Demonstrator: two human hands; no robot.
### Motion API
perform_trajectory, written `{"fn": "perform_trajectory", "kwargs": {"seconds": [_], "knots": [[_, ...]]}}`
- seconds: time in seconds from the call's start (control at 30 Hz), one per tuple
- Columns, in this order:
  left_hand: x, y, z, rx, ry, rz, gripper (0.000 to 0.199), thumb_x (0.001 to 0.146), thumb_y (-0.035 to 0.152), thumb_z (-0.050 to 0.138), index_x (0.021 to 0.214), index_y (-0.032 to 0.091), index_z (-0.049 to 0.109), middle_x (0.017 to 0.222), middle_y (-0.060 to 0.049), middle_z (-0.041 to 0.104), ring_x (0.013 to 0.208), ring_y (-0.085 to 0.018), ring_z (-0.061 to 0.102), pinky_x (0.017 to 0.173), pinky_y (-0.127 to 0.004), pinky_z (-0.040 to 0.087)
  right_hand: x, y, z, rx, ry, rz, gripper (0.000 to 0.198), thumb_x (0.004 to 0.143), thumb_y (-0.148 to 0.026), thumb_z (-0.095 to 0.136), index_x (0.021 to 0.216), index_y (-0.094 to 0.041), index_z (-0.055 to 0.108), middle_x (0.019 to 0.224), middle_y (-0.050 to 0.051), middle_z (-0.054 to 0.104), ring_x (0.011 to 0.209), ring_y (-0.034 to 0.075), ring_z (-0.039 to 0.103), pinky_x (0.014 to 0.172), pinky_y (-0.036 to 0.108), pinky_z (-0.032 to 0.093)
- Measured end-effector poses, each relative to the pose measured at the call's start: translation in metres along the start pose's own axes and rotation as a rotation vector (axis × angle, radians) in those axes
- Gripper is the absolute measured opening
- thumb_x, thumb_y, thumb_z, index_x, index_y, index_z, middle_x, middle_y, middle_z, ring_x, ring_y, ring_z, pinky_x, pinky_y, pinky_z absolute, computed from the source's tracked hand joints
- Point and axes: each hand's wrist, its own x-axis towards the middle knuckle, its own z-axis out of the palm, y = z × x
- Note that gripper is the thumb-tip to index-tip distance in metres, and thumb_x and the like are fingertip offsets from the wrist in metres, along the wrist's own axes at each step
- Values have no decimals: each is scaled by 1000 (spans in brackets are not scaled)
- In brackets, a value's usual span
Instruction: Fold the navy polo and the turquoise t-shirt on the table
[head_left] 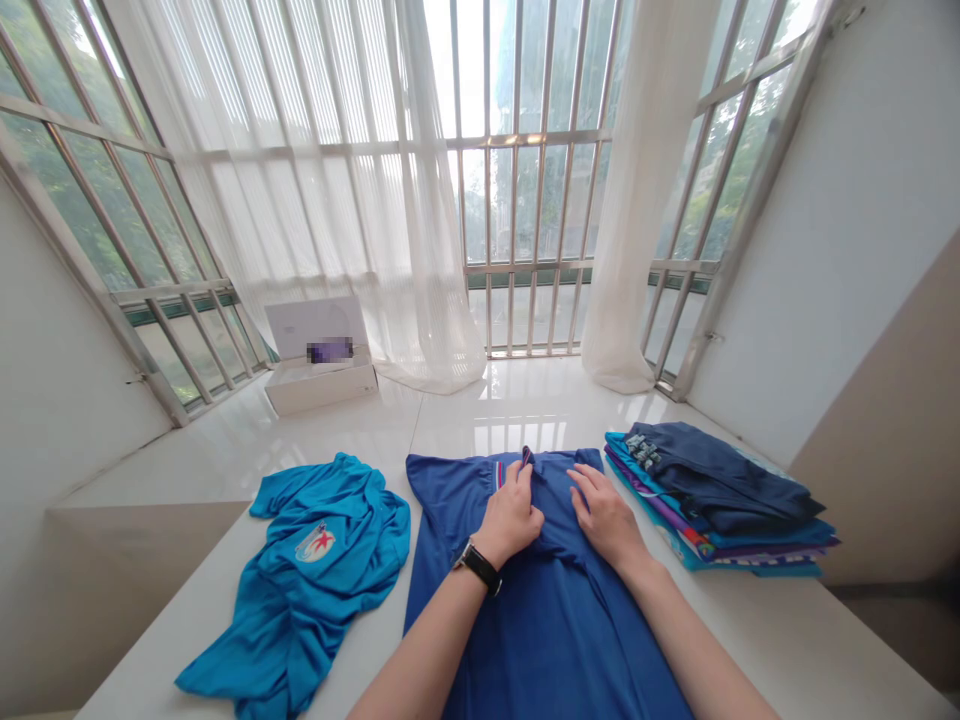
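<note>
A dark blue shirt [555, 640] lies spread out in front of me, running down past the bottom of the view. Red and white stripes trim a small part of it near the far end. My left hand [511, 515], a black-strapped watch on its wrist, pinches a raised fold of the shirt by this trim. To its right, my right hand [606, 515] rests on the shirt with fingers stretched out, holding nothing. Some creases run across the fabric between and below the hands.
A crumpled turquoise T-shirt [322, 590] with a red star print lies at the left of the white table [382, 640]. On the right sits a stack of folded clothes [720, 500]. An open white box [322, 388] stands on the sill, before curtains and barred windows.
</note>
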Motion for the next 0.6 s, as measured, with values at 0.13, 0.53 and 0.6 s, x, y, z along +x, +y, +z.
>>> {"fn": "perform_trajectory", "kwargs": {"seconds": [0.13,0.53,0.6], "knots": [[1,-4,-3,27,-6,-36,75,76,19,51,149,11,33,154,-16,34,124,-28,55,105,-32,46,0,8,14,-63,-64,104,58,95,-34,31,143,-7,47,151,17,45,142,29,36,116,43,31],[4,-16,-21,73,-38,-66,62,83,26,53,143,15,45,154,-16,35,131,-30,48,110,-39,40,2,6,10,-147,-69,164,66,95,-44,32,145,-2,43,157,19,34,148,30,22,120,43,20],[1,-16,-19,99,-13,-71,61,91,41,47,147,19,41,159,-15,28,142,-36,32,114,-50,30,2,0,6,-120,-60,63,61,96,-42,31,144,-7,46,158,14,35,149,26,21,121,41,20]]}}
